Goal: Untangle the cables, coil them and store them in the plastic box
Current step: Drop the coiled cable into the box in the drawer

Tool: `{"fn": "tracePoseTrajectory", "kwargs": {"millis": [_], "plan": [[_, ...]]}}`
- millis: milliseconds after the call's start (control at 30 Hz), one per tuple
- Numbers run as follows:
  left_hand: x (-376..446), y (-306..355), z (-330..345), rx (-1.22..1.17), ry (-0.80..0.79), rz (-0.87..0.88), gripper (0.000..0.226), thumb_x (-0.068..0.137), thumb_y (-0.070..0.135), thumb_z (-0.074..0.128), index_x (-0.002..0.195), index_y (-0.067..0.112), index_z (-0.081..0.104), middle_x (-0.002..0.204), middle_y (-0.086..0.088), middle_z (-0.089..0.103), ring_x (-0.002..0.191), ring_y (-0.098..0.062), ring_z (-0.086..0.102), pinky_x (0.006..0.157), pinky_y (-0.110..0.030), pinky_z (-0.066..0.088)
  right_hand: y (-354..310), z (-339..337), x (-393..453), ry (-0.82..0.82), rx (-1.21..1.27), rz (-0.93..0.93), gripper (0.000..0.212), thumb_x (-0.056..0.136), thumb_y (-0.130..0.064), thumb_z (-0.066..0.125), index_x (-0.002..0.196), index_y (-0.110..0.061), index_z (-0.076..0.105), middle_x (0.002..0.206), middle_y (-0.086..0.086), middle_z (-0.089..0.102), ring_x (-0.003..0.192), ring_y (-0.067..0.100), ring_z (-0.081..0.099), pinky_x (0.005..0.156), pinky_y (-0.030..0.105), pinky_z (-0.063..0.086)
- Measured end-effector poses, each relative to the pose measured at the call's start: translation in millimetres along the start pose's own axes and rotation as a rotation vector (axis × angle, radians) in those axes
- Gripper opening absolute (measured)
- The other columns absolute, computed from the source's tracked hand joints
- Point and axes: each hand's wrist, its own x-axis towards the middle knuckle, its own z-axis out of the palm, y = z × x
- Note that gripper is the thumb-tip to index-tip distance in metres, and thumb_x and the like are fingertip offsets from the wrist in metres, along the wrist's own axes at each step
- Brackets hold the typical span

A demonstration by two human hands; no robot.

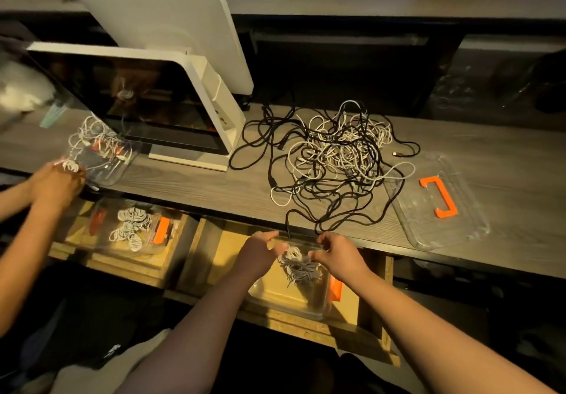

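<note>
Both hands — left [260,251], right [335,252] — fingers curled, pinch a coil [298,263] over the box [291,304], below the counter edge [214,206].

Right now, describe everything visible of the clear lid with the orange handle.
The clear lid is a see-through plastic rectangle with rounded corners and a raised rim, bearing a bright orange C-shaped handle at its middle. It lies flat on the grey wood-grain counter, at the right, angled to the counter's edge, off any box. One white strand of the tangled cables meets its left edge. No hand touches it.
</note>
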Motion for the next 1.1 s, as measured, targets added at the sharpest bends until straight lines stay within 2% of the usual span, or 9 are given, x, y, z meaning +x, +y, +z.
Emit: {"fn": "tracePoseTrajectory", "kwargs": {"millis": [100,233,400,467,600,767,867,967,1100], "plan": [[7.2,5.4,-7.8,-0.044,0.084,0.058,0.041,0.098,0.038,0.06,0.135,0.021,0.062,0.137,-0.006,0.056,0.121,-0.02,0.055,0.101,-0.03,0.042,-10.1,-7.7,6.9,-0.007,0.018,-0.024,0.031,0.088,-0.034,0.073,0.112,-0.016,0.064,0.099,0.003,0.067,0.091,0.017,0.062,0.08,0.032,0.051],[25.3,13.5,-18.1,-0.089,0.117,0.095,0.034,0.099,0.033,0.061,0.13,0.018,0.065,0.127,-0.002,0.06,0.106,-0.014,0.057,0.094,-0.027,0.044,-28.8,-10.5,22.2,0.011,0.029,-0.068,0.022,0.092,-0.035,0.067,0.101,-0.015,0.067,0.091,0.003,0.068,0.087,0.018,0.063,0.078,0.034,0.051],[56.6,15.9,-29.3,-0.078,0.096,0.129,0.029,0.1,0.028,0.06,0.127,0.02,0.066,0.124,-0.002,0.064,0.107,-0.015,0.061,0.098,-0.033,0.05,-52.3,-11.5,48.9,0.01,0.031,-0.085,0.019,0.096,-0.028,0.063,0.103,-0.011,0.068,0.095,0.005,0.07,0.089,0.019,0.064,0.075,0.03,0.048],[72.4,15.0,-32.5,-0.016,0.087,0.161,0.028,0.1,0.024,0.059,0.127,0.022,0.066,0.124,-0.001,0.064,0.106,-0.015,0.061,0.097,-0.033,0.05,-58.5,-8.2,63.7,0.006,0.001,-0.092,0.018,0.096,-0.026,0.061,0.104,-0.011,0.069,0.095,0.006,0.071,0.091,0.02,0.064,0.075,0.028,0.047],[102.2,3.6,-39.4,0.195,0.073,0.26,0.034,0.102,0.02,0.053,0.135,0.025,0.061,0.127,0.0,0.059,0.112,-0.017,0.058,0.1,-0.03,0.046,-69.7,3.6,91.7,-0.013,-0.101,-0.106,0.02,0.099,-0.022,0.055,0.11,-0.011,0.068,0.104,0.01,0.072,0.099,0.025,0.065,0.087,0.037,0.052],[133.9,-12.4,-54.0,0.402,-0.051,0.377,0.046,0.099,0.013,0.055,0.142,0.029,0.055,0.109,0.004,0.048,0.107,-0.016,0.053,0.094,-0.025,0.04,-80.8,25.1,119.4,-0.054,-0.149,-0.094,0.025,0.099,-0.014,0.054,0.12,-0.011,0.067,0.116,0.011,0.069,0.108,0.027,0.064,0.094,0.037,0.052],[144.7,-18.3,-59.6,0.496,-0.083,0.456,0.04,0.097,0.014,0.059,0.133,0.03,0.06,0.105,0.009,0.04,0.106,-0.015,0.051,0.088,-0.026,0.041,-84.3,32.6,129.2,-0.092,-0.176,-0.08,0.028,0.098,-0.011,0.053,0.123,-0.01,0.066,0.12,0.013,0.068,0.112,0.028,0.063,0.098,0.037,0.05],[149.3,-22.4,-61.3,0.531,-0.05,0.484,0.018,0.097,0.022,0.061,0.114,0.028,0.061,0.103,0.009,0.039,0.108,-0.016,0.051,0.084,-0.027,0.04,-89.3,39.1,134.4,-0.109,-0.22,-0.09,0.029,0.096,-0.008,0.053,0.121,-0.009,0.067,0.118,0.014,0.069,0.11,0.03,0.064,0.096,0.037,0.05],[147.6,-28.4,-60.9,0.461,-0.045,0.482,0.012,0.1,0.029,0.057,0.111,0.024,0.058,0.111,0.004,0.044,0.109,-0.015,0.048,0.089,-0.029,0.042,-91.9,46.2,135.5,-0.125,-0.269,-0.137,0.032,0.091,-0.008,0.057,0.121,-0.014,0.067,0.118,0.013,0.067,0.108,0.031,0.062,0.093,0.042,0.051]]}}
